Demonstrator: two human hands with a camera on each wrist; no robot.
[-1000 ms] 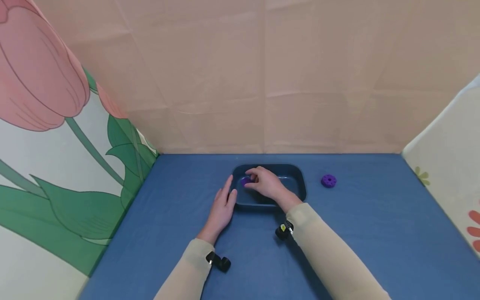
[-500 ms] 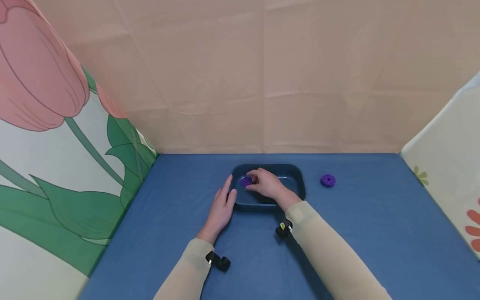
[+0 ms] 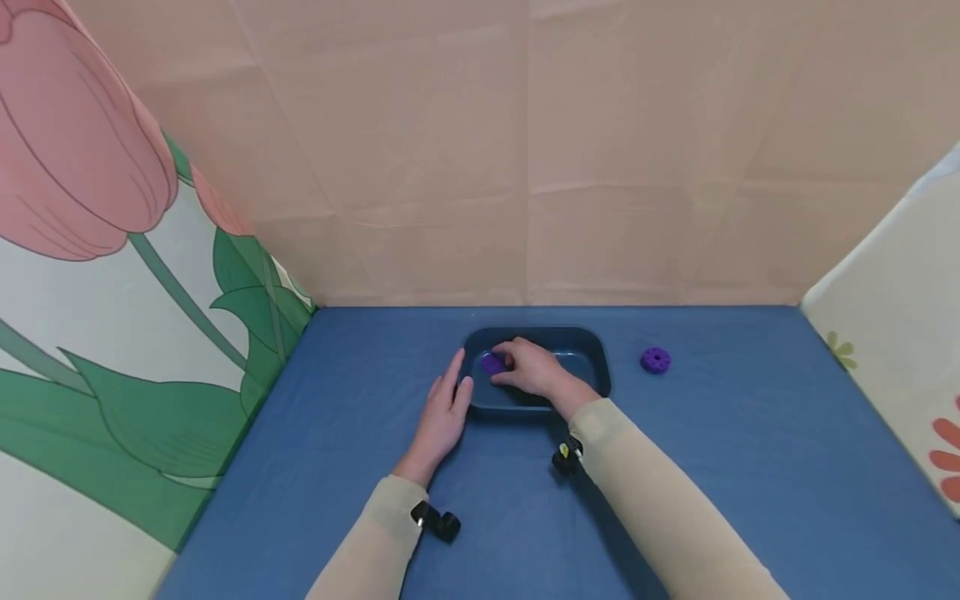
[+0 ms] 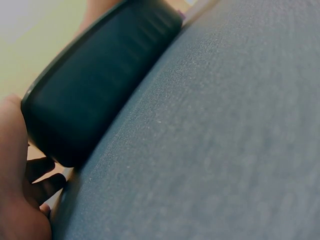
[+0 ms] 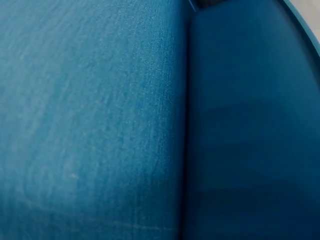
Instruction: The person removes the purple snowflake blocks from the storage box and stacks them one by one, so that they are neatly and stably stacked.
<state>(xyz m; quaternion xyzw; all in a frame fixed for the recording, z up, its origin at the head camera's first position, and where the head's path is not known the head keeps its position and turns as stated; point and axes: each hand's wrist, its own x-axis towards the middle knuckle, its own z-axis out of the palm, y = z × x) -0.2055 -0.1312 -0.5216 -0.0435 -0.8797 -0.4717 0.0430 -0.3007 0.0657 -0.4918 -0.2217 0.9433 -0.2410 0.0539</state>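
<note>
A dark blue rectangular tray point(image 3: 558, 412) stands on the table in the head view. My left hand point(image 3: 441, 417) rests against its left end, fingers fairly straight and thumb near the rim; in the left wrist view, part of that hand point(image 4: 17, 185) shows beside the tray's outer wall point(image 4: 90, 85). Inside the tray's left part is a small purple round piece point(image 3: 491, 364). My right hand point(image 3: 531, 367) reaches in over the front rim, curled thumb and forefinger at the near and far edges of this piece. Its other fingers are partly hidden. The right wrist view shows no hand.
A purple disc with holes point(image 3: 656, 360) lies on the blue-covered table point(image 3: 495, 517), right of the tray. A beige cloth point(image 3: 420, 150) hangs at the back edge; a flower-printed cloth point(image 3: 150, 333) borders the left side and a pale one point(image 3: 900, 300) the right.
My right fingers have shifted slightly to the right, so more of the purple piece in the tray shows. The left hand, the tray and the other purple disc stay in place.
</note>
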